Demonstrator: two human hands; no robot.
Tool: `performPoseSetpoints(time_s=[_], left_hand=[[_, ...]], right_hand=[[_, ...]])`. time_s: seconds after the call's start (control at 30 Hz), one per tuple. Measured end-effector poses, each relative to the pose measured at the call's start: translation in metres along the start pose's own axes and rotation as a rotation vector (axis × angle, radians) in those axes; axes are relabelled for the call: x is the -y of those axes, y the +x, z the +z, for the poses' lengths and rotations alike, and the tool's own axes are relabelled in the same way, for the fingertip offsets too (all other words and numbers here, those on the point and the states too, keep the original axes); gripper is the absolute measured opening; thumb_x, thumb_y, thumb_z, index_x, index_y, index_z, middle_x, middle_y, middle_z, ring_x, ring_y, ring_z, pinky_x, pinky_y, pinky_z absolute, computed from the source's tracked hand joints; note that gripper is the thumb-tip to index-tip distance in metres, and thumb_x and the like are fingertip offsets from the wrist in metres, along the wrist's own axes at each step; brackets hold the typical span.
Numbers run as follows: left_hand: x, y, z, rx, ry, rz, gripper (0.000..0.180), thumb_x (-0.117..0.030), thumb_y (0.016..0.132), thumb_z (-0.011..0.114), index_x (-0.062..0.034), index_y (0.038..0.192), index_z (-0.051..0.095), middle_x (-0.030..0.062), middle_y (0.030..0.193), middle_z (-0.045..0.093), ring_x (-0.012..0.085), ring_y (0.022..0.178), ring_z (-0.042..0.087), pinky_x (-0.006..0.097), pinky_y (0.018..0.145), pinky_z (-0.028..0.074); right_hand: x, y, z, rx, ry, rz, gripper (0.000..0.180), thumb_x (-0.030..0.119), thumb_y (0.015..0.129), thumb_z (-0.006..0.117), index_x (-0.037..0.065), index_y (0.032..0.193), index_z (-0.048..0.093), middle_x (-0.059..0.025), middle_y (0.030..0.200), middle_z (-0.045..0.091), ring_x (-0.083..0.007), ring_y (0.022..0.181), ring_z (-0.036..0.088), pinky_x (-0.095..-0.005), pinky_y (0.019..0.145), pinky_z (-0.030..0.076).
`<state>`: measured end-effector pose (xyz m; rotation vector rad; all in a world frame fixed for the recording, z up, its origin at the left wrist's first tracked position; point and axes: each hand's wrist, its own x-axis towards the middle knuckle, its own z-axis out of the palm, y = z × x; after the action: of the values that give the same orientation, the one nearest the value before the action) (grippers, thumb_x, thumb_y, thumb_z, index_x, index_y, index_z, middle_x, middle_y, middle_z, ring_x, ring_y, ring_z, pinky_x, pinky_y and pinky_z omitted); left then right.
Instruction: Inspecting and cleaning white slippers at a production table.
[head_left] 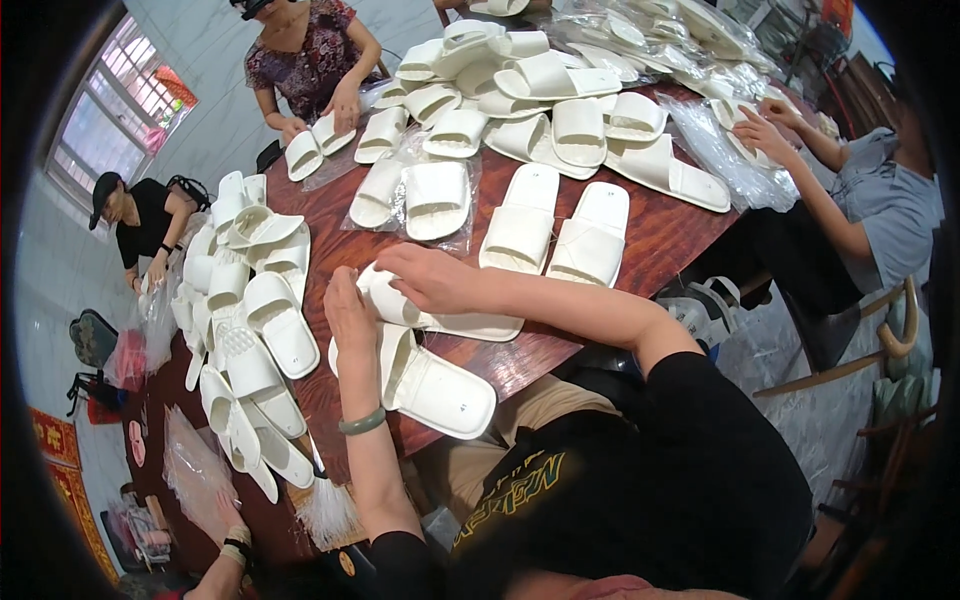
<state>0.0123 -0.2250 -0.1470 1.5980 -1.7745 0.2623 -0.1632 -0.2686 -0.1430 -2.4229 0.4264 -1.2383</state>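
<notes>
Black short-sleeved fabric of my shirt [660, 480] is nearest, above my beige trousers [560, 397]. Just past my lap lies a white, moulded, open-toed slipper [440, 395], its heel at the edge of the red-brown wooden surface [330, 215]. Its long axis runs diagonally: heel toward my body and right, toe away and left, insole up. My left wrist, wearing a green ring-shaped bangle [362, 422], crosses beside its strap.

Just beyond, partly behind it, sits a matching white slipper [475, 326], lying more crosswise, toe left, heel right. My right hand [425, 278] bends its fingers over that strap; my left hand [350, 310] stands at the toe end, fingers close together. Whether either pinches the material, I cannot tell.

I judge the step in hand to be tidying or checking the strap of this farther slipper; the next move would call for steadying its toe while working the strap, then aligning both slippers.

Beyond my right forearm, two white slippers [520, 215] lie side by side, toes toward me. Farther off are a white pair in clear film [437, 200], a large heap of white slippers [550, 80], and a co-worker in a patterned top [300, 60] handling another pair.
</notes>
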Motion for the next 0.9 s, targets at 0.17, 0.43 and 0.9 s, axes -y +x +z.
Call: performPoseSetpoints(time_s=[0.17, 0.43, 0.9], left_hand=[[-0.007, -0.011, -0.015, -0.229, -0.114, -0.007, 0.007, -0.003, 0.089, 0.047, 0.0007, 0.091, 0.052, 0.0180, 0.081, 0.056, 0.0351, 0.074, 0.055, 0.042, 0.067, 0.043], [0.007, -0.016, -0.014, -0.238, -0.716, -0.504, 0.017, -0.015, 0.092, 0.049, 0.0008, 0.094, 0.056, 0.0096, 0.087, 0.058, 0.0184, 0.080, 0.055, 0.029, 0.073, 0.045], [0.019, -0.018, -0.011, -0.311, -1.244, -0.603, 0.014, -0.013, 0.094, 0.048, 0.0000, 0.096, 0.053, -0.0004, 0.072, 0.049, 0.0052, 0.061, 0.040, 0.019, 0.054, 0.033]], right_hand=[[-0.007, 0.037, 0.033, 0.322, 0.217, 0.104, 0.024, 0.015, 0.083, 0.053, -0.001, 0.102, 0.057, -0.0176, 0.082, 0.061, -0.0323, 0.078, 0.059, -0.0367, 0.071, 0.047], [-0.016, 0.045, 0.043, 0.309, 0.580, 0.287, 0.021, 0.016, 0.087, 0.059, 0.000, 0.100, 0.064, -0.0028, 0.084, 0.065, -0.0084, 0.073, 0.057, -0.0250, 0.066, 0.047], [-0.013, 0.038, 0.056, -0.071, 0.696, 0.608, 0.021, 0.021, 0.085, 0.065, 0.004, 0.096, 0.068, 0.0043, 0.076, 0.060, -0.0006, 0.061, 0.045, -0.0152, 0.052, 0.034]])
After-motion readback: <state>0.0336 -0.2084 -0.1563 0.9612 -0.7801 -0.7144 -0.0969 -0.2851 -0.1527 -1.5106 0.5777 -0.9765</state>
